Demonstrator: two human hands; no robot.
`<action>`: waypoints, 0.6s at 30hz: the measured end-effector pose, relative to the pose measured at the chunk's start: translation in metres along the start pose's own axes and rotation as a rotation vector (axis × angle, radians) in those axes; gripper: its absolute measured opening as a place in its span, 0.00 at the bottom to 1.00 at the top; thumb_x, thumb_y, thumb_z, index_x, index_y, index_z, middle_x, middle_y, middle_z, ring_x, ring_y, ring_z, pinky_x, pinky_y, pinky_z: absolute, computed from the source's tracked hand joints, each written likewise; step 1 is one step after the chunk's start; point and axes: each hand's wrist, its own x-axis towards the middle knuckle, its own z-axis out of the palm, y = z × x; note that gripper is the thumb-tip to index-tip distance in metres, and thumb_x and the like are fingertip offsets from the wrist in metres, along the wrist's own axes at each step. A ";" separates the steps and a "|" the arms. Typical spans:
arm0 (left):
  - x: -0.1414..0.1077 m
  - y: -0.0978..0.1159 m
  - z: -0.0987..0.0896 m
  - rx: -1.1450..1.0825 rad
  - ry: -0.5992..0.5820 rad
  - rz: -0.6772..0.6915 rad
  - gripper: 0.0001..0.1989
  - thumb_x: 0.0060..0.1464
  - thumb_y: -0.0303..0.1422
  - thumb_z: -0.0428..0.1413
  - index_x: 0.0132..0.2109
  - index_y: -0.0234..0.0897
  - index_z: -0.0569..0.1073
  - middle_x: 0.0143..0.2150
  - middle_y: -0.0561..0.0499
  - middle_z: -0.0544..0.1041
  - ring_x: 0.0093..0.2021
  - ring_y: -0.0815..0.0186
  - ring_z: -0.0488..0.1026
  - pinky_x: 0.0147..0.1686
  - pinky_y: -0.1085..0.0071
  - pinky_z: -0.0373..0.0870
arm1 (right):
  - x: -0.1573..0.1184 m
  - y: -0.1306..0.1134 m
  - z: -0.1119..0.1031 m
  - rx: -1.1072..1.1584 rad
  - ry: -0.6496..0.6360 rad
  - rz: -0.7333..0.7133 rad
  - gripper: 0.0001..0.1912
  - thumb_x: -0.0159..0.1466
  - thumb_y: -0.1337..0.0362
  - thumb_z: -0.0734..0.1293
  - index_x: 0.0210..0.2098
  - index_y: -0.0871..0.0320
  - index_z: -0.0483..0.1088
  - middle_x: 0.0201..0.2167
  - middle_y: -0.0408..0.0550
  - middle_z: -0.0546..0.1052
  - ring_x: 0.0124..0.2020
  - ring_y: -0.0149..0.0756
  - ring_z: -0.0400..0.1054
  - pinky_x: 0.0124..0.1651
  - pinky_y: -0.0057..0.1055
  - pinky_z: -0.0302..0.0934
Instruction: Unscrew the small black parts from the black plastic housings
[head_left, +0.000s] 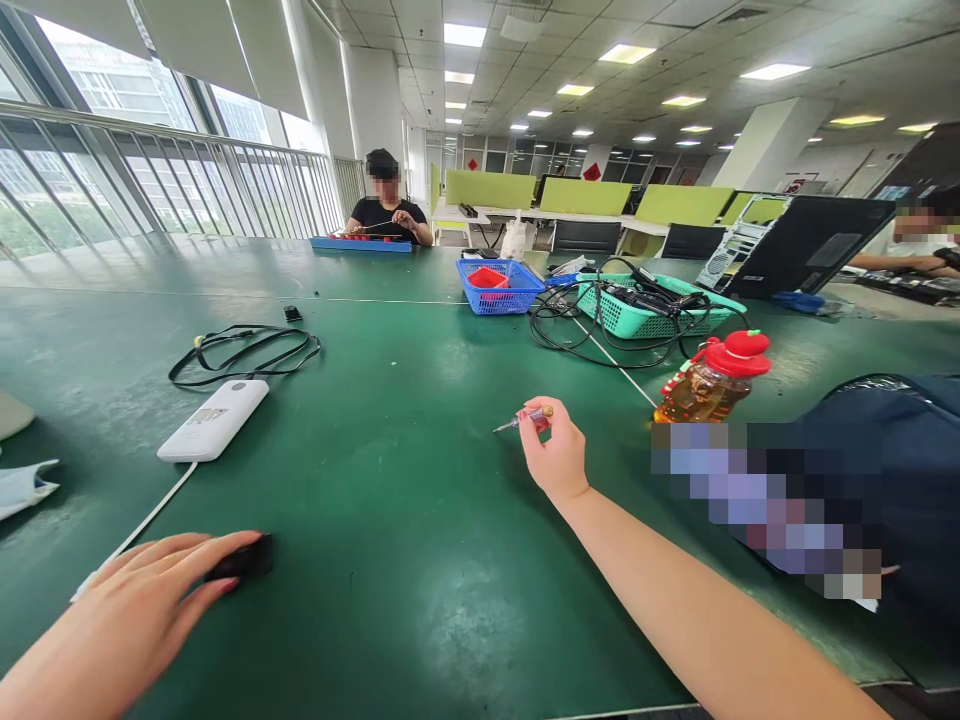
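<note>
At the lower left, my left hand [154, 590] has its fingers and thumb around a small dark object [251, 558], rounded and black like a computer mouse. The fingers hide much of it, so its exact kind is unclear. Right of the middle, my right hand [556, 455] pinches a small screwdriver [534, 417] by its handle. Its thin metal tip points left, just above or at the green tabletop [420, 480]; I cannot tell if it touches.
A white power bank [215, 420] with a cable and a black cord loop [244, 350] lie left. Beyond are a blue basket [510, 298], a green basket [637, 318] of cables, and a red-lidded bottle [709, 385]. One person [386, 210] sits opposite, another at far right.
</note>
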 end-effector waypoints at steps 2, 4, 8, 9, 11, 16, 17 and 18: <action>0.027 0.044 -0.008 0.056 -0.081 0.136 0.15 0.57 0.47 0.50 0.51 0.66 0.74 0.45 0.62 0.81 0.46 0.56 0.76 0.51 0.53 0.69 | -0.001 0.000 0.000 -0.004 -0.006 -0.025 0.06 0.65 0.62 0.62 0.39 0.55 0.67 0.29 0.45 0.78 0.25 0.33 0.72 0.30 0.29 0.68; 0.060 0.094 -0.013 0.063 -0.185 0.270 0.17 0.60 0.42 0.49 0.53 0.55 0.74 0.47 0.54 0.80 0.49 0.56 0.75 0.53 0.55 0.67 | -0.002 0.000 0.000 -0.013 -0.020 -0.051 0.05 0.65 0.62 0.62 0.40 0.55 0.67 0.30 0.45 0.79 0.26 0.33 0.72 0.31 0.29 0.69; 0.128 0.174 0.001 0.065 -0.203 0.510 0.15 0.64 0.35 0.48 0.54 0.49 0.72 0.45 0.50 0.80 0.47 0.59 0.75 0.52 0.59 0.66 | -0.002 -0.002 -0.001 0.000 -0.080 -0.118 0.06 0.65 0.64 0.62 0.41 0.55 0.68 0.32 0.46 0.80 0.29 0.34 0.75 0.36 0.31 0.71; 0.143 0.187 0.010 0.067 -0.194 0.541 0.14 0.64 0.34 0.49 0.54 0.47 0.73 0.43 0.49 0.80 0.46 0.59 0.75 0.50 0.60 0.66 | -0.001 -0.003 -0.002 0.014 -0.103 -0.134 0.06 0.65 0.64 0.62 0.41 0.54 0.68 0.33 0.46 0.80 0.30 0.35 0.75 0.37 0.32 0.71; 0.169 0.206 0.031 0.085 -0.148 0.560 0.13 0.64 0.34 0.49 0.51 0.45 0.74 0.42 0.48 0.80 0.45 0.57 0.75 0.48 0.61 0.66 | -0.001 -0.004 -0.004 0.041 -0.149 -0.153 0.07 0.65 0.65 0.62 0.42 0.54 0.68 0.35 0.46 0.80 0.34 0.36 0.77 0.41 0.32 0.72; 0.200 0.215 0.073 0.059 -0.115 0.478 0.13 0.62 0.31 0.51 0.51 0.42 0.74 0.43 0.46 0.81 0.46 0.54 0.75 0.48 0.57 0.67 | -0.003 -0.005 -0.006 0.090 -0.244 -0.129 0.13 0.65 0.67 0.63 0.49 0.53 0.66 0.38 0.46 0.80 0.39 0.37 0.77 0.46 0.35 0.71; 0.202 0.214 0.077 0.023 -0.122 0.465 0.14 0.62 0.31 0.52 0.53 0.43 0.73 0.45 0.46 0.81 0.48 0.53 0.74 0.50 0.56 0.67 | -0.003 -0.005 -0.005 0.101 -0.267 -0.119 0.14 0.65 0.67 0.62 0.50 0.53 0.65 0.38 0.46 0.80 0.39 0.37 0.77 0.46 0.36 0.72; 0.203 0.211 0.080 -0.019 -0.128 0.454 0.15 0.62 0.31 0.52 0.54 0.43 0.73 0.47 0.46 0.80 0.50 0.53 0.73 0.51 0.55 0.66 | -0.004 -0.005 -0.004 0.110 -0.292 -0.111 0.15 0.65 0.67 0.62 0.51 0.53 0.65 0.38 0.46 0.80 0.39 0.36 0.76 0.46 0.36 0.72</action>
